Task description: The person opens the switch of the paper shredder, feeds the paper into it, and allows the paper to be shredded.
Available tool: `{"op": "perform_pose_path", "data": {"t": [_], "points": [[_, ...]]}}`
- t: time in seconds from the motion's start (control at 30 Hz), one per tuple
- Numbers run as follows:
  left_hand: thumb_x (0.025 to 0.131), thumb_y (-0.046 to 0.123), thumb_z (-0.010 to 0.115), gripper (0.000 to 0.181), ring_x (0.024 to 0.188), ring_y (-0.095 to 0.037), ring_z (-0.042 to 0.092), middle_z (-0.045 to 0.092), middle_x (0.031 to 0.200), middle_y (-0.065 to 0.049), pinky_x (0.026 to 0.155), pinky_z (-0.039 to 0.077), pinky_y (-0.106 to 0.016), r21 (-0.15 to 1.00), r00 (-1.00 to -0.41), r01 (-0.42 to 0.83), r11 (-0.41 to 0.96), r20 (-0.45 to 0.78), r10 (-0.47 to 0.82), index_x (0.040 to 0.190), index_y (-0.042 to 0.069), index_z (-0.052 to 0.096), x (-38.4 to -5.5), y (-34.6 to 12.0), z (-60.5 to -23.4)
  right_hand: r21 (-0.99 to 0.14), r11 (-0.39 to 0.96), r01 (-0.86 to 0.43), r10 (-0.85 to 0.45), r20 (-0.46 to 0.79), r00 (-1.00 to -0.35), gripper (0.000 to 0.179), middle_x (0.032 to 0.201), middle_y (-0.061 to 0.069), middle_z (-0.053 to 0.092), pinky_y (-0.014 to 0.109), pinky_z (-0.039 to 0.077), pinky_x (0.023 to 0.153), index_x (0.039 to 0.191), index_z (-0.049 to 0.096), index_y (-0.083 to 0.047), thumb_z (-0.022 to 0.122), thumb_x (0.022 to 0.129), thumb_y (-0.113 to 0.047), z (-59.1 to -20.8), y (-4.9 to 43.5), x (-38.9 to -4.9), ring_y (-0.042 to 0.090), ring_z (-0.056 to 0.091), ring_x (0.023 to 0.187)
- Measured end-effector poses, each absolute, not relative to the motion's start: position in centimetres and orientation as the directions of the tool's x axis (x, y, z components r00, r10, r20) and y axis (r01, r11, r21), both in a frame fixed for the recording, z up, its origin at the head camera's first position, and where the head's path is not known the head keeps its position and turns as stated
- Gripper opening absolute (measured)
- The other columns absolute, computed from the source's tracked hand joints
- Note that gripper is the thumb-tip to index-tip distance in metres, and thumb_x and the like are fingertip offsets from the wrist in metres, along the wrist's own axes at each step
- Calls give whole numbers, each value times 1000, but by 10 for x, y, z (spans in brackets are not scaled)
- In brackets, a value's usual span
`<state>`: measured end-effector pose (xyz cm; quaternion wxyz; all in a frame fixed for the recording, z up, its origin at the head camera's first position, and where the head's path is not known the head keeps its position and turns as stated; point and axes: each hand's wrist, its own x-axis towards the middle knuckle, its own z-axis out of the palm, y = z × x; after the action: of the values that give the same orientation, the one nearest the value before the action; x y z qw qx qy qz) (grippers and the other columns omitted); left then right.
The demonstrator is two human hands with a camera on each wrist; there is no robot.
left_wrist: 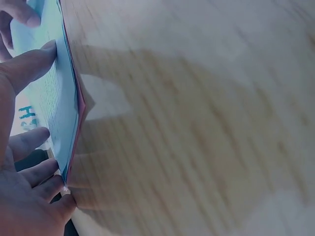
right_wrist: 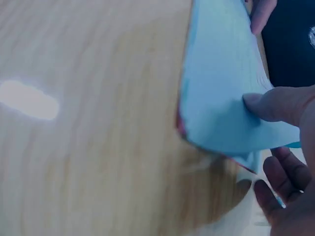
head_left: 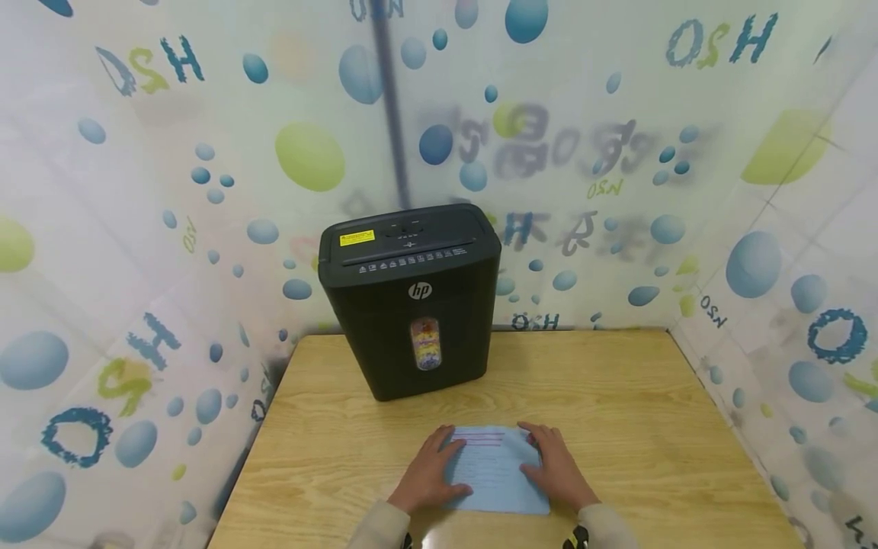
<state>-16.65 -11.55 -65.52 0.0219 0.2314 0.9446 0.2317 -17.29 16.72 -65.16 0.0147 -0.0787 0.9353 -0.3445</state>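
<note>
A small stack of light blue printed paper sheets (head_left: 495,469) is close over the front of the table, with purple lines near its far edge. My left hand (head_left: 427,474) holds its left side; in the left wrist view the thumb (left_wrist: 37,64) lies on the top face and the other fingers are at the edge. On the opposite side, my right hand (head_left: 554,467) has its thumb (right_wrist: 275,104) pressed on the top sheet (right_wrist: 221,83), with fingers below the edge. A pinkish-red layer shows under the blue in both wrist views.
Behind the sheets stands a black HP paper shredder (head_left: 411,305), its window showing colourful shreds. It is on a wooden table (head_left: 583,381). Patterned curtains (head_left: 583,191) with bubbles and lettering enclose the back and both sides.
</note>
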Motion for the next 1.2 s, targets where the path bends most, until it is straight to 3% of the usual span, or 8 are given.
{"op": "perform_pose_path", "data": {"t": [0.1, 0.2, 0.4, 0.63, 0.77, 0.93, 1.07, 1.2], "points": [[76, 51, 87, 90, 149, -39, 38, 41, 160, -16, 117, 40, -54, 456, -895, 422, 783, 73, 440, 149, 13, 52, -167, -115, -656, -716, 692, -90, -127, 2, -992, 68, 97, -1, 57, 27, 44, 70, 143, 55, -10, 83, 82, -7, -648, 168, -175, 12, 47, 86], [73, 49, 90, 98, 148, -39, 39, 39, 160, -17, 116, 41, -53, 483, -903, 406, 776, 80, 423, 152, 12, 46, -168, -115, -658, -788, 615, -31, -99, -38, -994, 59, 93, 3, 57, 24, 42, 66, 139, 58, -6, 79, 84, -2, -646, 170, -178, 13, 49, 80], [67, 47, 94, 115, 148, -39, 36, 34, 160, -19, 110, 48, -51, 534, -922, 361, 764, 81, 379, 158, 9, 35, -172, -115, -660, -838, 545, 27, -96, -94, -991, 26, 106, 5, 73, 31, 57, 80, 112, 73, -5, 78, 87, -8, -648, 178, -178, 14, 64, 94], [66, 27, 97, 119, 144, -45, 40, 35, 157, -25, 110, 46, -56, 644, -949, 305, 702, 143, 282, 159, 3, 27, -176, -117, -658, -874, 486, -28, -165, -61, -984, 7, 103, 3, 76, 22, 55, 82, 96, 76, -13, 77, 89, -9, -648, 184, -178, 10, 68, 96], [71, 11, 93, 105, 135, -41, 51, 49, 147, -23, 109, 47, -55, 719, -961, 275, 638, 185, 206, 157, 4, 33, -178, -119, -658, -891, 453, -41, -180, -46, -983, 6, 103, 4, 76, 21, 55, 82, 96, 76, -12, 76, 90, -8, -649, 186, -178, 11, 69, 98], [77, -4, 83, 79, 100, -31, 72, 69, 115, -17, 85, 61, -40, 776, -965, 263, 573, 217, 149, 146, 1, 45, -180, -123, -657, -900, 435, -7, -151, -65, -986, 10, 105, 6, 76, 21, 54, 77, 98, 76, -10, 78, 89, -11, -648, 188, -178, 9, 67, 91], [79, -7, 80, 59, 80, -21, 73, 72, 90, -11, 71, 60, -29, 783, -966, 256, 567, 231, 117, 133, 2, 58, -182, -126, -655, -903, 428, 25, -133, -90, -987, 12, 104, 7, 76, 21, 54, 76, 100, 75, -9, 78, 88, -12, -648, 189, -180, 10, 65, 88], [85, -1, 77, 24, 79, -13, 69, 72, 86, -7, 69, 58, -25, 799, -976, 218, 561, 185, 116, 108, 4, 71, -183, -126, -651, -906, 420, 53, -110, -109, -988, 23, 112, 12, 76, 31, 60, 85, 111, 74, -4, 77, 90, -13, -647, 188, -180, 20, 71, 101]]}}
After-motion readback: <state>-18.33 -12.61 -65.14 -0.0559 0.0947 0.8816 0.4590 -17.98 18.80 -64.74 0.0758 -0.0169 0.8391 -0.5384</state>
